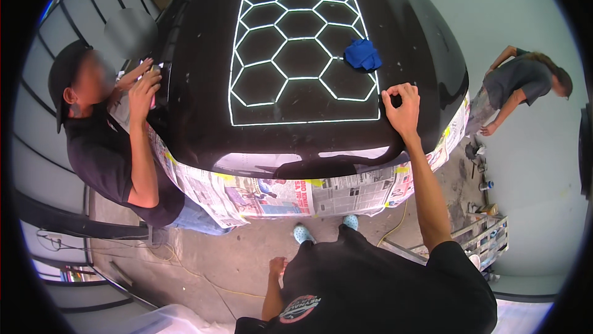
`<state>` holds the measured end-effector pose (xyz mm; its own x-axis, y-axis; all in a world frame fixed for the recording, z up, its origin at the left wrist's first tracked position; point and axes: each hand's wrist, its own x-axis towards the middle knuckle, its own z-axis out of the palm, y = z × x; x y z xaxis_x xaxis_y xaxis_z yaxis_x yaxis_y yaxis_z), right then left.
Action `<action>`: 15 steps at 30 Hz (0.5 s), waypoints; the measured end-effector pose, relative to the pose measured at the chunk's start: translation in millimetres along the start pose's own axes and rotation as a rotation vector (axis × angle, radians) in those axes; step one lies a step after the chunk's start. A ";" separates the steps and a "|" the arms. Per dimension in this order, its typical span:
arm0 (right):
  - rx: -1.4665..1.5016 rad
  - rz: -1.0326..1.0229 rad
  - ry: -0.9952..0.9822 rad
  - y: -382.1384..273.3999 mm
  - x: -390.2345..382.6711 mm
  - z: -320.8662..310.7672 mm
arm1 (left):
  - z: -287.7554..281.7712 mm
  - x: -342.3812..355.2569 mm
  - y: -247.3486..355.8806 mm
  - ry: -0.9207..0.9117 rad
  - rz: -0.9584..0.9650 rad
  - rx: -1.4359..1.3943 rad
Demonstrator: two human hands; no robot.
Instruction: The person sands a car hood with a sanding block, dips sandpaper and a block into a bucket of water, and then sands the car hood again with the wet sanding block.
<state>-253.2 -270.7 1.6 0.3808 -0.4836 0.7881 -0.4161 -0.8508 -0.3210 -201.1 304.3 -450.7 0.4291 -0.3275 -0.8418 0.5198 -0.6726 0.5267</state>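
My right hand is curled in a pinch on the dark car hood, just outside the right edge of a white hexagon-patterned outline; anything between the fingertips is too small to make out. A crumpled blue cloth lies on the hood above that hand, over the pattern's right side. My left hand hangs low beside my dark shirt, its fingers curled around something I cannot make out. Newspaper sheets with bits of yellow tape cover the car's front below the hood.
At the left, a person in a black cap reaches onto the hood's edge. Another person bends by the right side. A wooden slatted crate, cans and a yellow cord are on the concrete floor.
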 end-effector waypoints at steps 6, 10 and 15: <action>-0.026 0.006 -0.026 1.1 -1.9 -3.5 | 8.2 -15.3 17.4 0.046 -0.139 -0.098; -0.013 -0.011 -0.006 -5.3 0.1 -2.2 | 1.5 -5.4 -7.4 0.032 -0.059 -0.038; -0.049 -0.020 -0.025 1.9 -2.1 -7.7 | 6.0 -2.6 1.0 0.049 -0.074 -0.046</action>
<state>-261.2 -269.8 3.4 0.4099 -0.4725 0.7803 -0.4479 -0.8494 -0.2791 -206.1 300.5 -448.8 0.4232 -0.2447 -0.8724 0.5844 -0.6620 0.4692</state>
